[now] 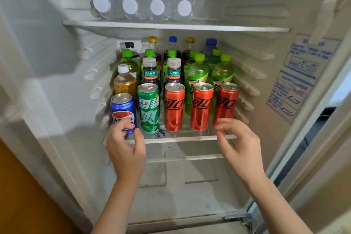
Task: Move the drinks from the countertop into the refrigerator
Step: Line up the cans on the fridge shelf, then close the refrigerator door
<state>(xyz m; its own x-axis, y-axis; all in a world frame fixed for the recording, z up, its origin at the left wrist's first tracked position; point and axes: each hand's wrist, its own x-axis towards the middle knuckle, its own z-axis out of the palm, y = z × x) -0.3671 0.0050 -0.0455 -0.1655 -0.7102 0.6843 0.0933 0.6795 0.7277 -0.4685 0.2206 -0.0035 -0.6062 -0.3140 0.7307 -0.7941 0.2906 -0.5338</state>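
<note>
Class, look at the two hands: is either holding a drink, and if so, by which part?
Neither clearly holds anything. The left hand touches the blue can at its lower front; the right hand hovers open by the rightmost red can.

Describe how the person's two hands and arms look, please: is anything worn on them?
Both arms are bare up to the picture's lower edge; no sleeves show. The left hand and the right hand wear no gloves, and no rings, watch or bracelet are visible. The fingernails look short and unpainted.

Blue can (123, 109): lower front hidden behind left hand (126, 145) fingers.
Rear bottles (171, 43): only caps and necks visible.
Door sticker (299, 76), right of frame: print blurred, unreadable.
Forearms: cut off by bottom edge.
</note>
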